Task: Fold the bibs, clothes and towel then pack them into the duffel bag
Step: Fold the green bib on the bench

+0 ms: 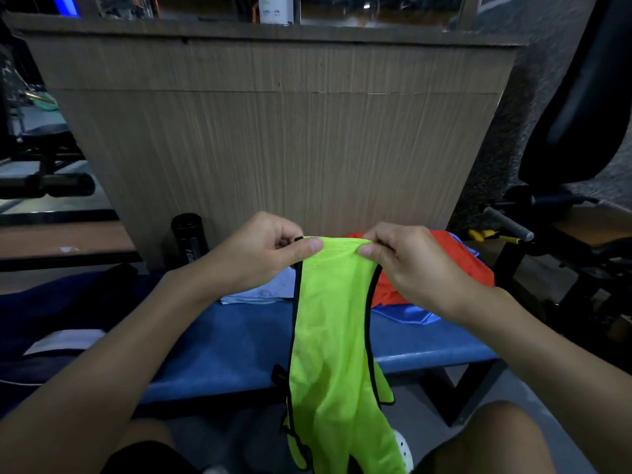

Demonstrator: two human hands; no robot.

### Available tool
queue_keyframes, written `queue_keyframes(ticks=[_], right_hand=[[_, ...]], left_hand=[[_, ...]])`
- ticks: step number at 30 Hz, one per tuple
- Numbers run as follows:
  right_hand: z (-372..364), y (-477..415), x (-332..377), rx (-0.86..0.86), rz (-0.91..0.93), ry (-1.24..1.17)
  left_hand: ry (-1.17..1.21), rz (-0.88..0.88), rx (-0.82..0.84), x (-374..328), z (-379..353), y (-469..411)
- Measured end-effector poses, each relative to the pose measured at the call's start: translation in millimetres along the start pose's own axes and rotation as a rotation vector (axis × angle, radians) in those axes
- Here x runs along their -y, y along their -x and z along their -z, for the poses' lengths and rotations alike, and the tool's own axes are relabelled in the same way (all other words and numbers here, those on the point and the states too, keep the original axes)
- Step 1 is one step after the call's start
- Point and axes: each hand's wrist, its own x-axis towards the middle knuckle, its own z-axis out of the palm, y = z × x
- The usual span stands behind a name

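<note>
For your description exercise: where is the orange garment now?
Head view: the orange garment lies right of centre on the blue bench, behind the right hand, atop a blue cloth.

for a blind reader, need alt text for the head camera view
The left hand and right hand pinch the top edge of a neon-green bib hanging before a blue bench. An orange garment and a blue cloth lie on it.

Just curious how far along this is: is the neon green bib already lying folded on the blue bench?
No: left hand and right hand pinch the top of the neon green bib, which hangs loose.
</note>
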Motion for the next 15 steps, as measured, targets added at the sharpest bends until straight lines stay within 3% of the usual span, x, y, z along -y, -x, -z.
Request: queue_keyframes(ticks=[5,12,15], right_hand=[[2,-1,4,-0.02,0.064,0.024],[4,-2,-2,0.04,0.01,0.015],[-1,-3,-1,-0.021,0.047,0.004]], left_hand=[[0.156,-0.006,0.038,1,-6,0],[0.015,0.011,0.018,-3,5,1],[-0.016,-0.003,0.024,-2,7,-1]])
